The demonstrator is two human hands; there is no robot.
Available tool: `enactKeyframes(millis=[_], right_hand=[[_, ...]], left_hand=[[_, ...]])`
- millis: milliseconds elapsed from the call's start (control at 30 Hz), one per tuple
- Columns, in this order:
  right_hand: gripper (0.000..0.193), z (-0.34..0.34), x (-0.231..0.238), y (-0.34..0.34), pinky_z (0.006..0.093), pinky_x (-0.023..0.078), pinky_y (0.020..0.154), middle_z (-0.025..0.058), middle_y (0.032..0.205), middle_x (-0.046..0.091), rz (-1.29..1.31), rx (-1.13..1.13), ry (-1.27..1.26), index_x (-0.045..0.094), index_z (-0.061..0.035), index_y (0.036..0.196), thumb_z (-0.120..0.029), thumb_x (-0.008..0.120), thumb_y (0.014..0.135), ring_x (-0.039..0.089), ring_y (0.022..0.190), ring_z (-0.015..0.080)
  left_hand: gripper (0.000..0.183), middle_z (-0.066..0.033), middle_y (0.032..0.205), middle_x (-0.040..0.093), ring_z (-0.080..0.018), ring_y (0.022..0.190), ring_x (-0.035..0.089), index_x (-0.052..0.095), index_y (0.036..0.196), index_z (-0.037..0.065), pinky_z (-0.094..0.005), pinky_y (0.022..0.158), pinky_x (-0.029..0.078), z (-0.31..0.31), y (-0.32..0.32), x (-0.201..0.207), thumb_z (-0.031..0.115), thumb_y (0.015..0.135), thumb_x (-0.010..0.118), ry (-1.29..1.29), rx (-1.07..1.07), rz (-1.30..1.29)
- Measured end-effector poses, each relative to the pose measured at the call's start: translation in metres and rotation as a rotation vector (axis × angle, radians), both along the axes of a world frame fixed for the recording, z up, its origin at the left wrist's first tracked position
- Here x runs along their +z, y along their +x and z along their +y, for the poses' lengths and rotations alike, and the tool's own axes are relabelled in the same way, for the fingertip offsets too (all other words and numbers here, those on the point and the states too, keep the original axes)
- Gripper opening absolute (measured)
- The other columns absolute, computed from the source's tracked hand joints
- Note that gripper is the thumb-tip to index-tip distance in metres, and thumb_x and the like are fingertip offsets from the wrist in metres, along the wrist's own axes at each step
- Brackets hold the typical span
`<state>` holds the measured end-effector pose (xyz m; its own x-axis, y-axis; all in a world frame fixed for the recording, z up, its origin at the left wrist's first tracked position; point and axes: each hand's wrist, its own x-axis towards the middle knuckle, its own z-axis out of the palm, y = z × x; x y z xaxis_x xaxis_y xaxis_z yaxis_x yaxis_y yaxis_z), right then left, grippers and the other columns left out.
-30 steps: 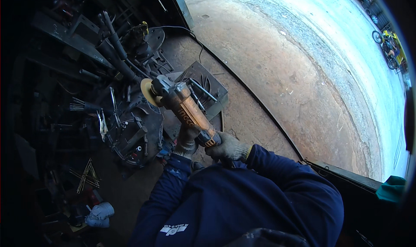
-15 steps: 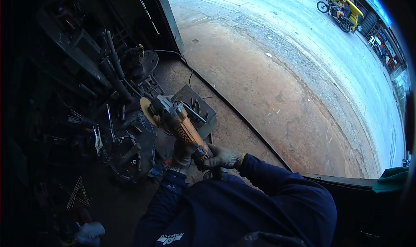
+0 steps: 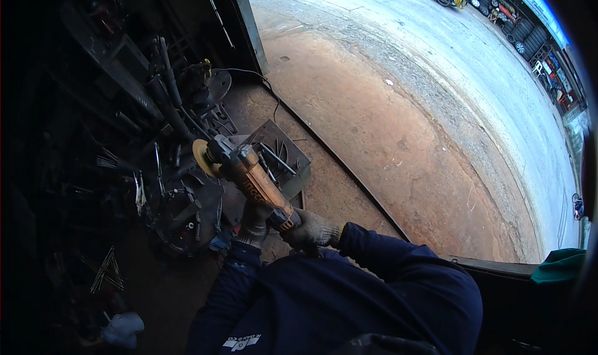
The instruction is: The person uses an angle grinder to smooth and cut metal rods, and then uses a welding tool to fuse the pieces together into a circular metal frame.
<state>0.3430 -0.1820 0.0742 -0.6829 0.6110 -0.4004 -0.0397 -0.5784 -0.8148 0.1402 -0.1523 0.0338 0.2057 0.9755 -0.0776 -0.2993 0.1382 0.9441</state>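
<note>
An orange and black angle grinder (image 3: 255,179) lies across the middle of the view, tilted up to the left. Its round yellowish disc (image 3: 204,158) faces the cluttered metal on the left. My gloved right hand (image 3: 306,227) is closed round the rear end of the grinder's body. Under the body, my gloved left hand (image 3: 251,221) grips it from the left side, with its fingers partly hidden by the tool. Just beyond the grinder stands a dark metal box (image 3: 300,171) with rods and bent wire on top. The disc appears apart from anything.
Dark pipes (image 3: 163,93) and tools crowd the left. Thin rods (image 3: 109,271) lie on the floor at lower left, near a pale bag-like object (image 3: 123,329). A black cable (image 3: 274,96) runs by a floor rail (image 3: 336,159). A green cloth (image 3: 559,266) hangs at right; a street lies beyond.
The grinder and both hands have shifted slightly left, still in the same grip. In the street, the yellow three-wheeler has moved up and left, and a motorcycle shows at the far right.
</note>
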Motion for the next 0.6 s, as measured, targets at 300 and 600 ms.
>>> enactKeyframes(millis=[300, 600], right_hand=[[0.126, 0.031, -0.032, 0.024, 0.0455, 0.042, 0.111, 0.0241, 0.142, 0.049, -0.060, -0.098, 0.350, 0.009, -0.0027, 0.159, -0.069, 0.076, 0.075, 0.047, 0.136, 0.0326], [0.104, 0.077, 0.021, -0.040, 0.0441, 0.051, 0.101, 0.0192, 0.127, 0.063, -0.339, -0.301, 0.599, 0.038, -0.0032, 0.141, -0.052, 0.090, 0.066, 0.063, 0.118, 0.0321]], left_hand=[[0.084, -0.0107, 0.114, 0.064, -0.0229, 0.104, 0.064, 0.054, 0.130, 0.001, -0.0381, 0.091, 0.054, 0.012, -0.007, -0.012, 0.059, 0.077, 0.081, 0.160, 0.025, 0.229], [0.035, -0.0096, 0.102, 0.069, -0.0221, 0.097, 0.068, 0.063, 0.115, 0.006, -0.0397, 0.089, 0.056, 0.021, 0.008, -0.047, 0.032, 0.092, 0.065, 0.578, 0.001, 0.754]])
